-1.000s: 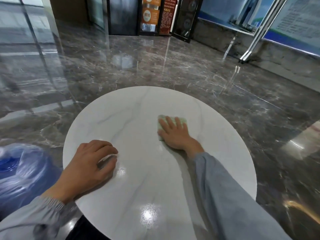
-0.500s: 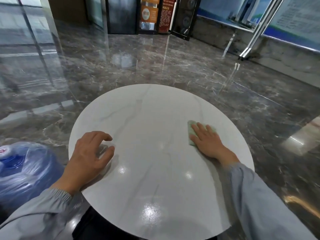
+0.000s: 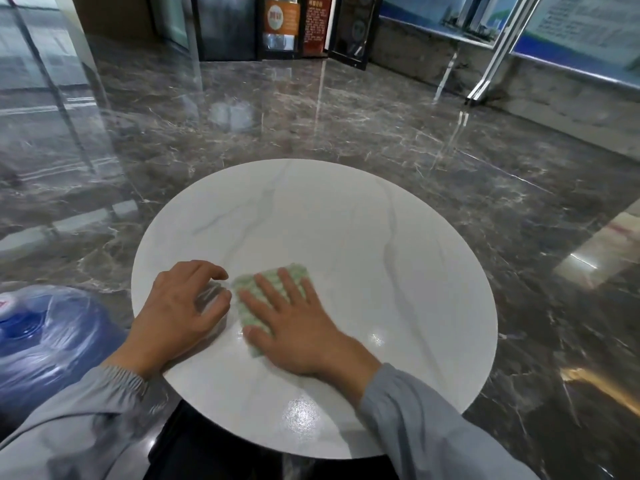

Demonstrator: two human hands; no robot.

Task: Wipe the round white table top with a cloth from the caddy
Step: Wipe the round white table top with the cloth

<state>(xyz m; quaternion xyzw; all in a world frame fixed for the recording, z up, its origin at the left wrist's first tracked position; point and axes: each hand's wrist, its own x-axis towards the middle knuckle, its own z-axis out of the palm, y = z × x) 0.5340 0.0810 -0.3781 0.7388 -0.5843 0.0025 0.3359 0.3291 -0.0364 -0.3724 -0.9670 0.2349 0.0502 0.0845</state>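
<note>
Dark marble floor (image 3: pixel 346 116) surrounds the table (image 3: pixel 346 220), whose near-left part holds the cloth (image 3: pixel 273 276), pressed under the flat, spread right hand (image 3: pixel 298 327). The left hand (image 3: pixel 176 313) props on arched fingertips just beside, holding nothing; the cloth could bunch against it, leaving streaks

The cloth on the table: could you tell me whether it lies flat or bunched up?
Flat: the cloth lies pressed against the table top under the right hand, corners showing.
</note>
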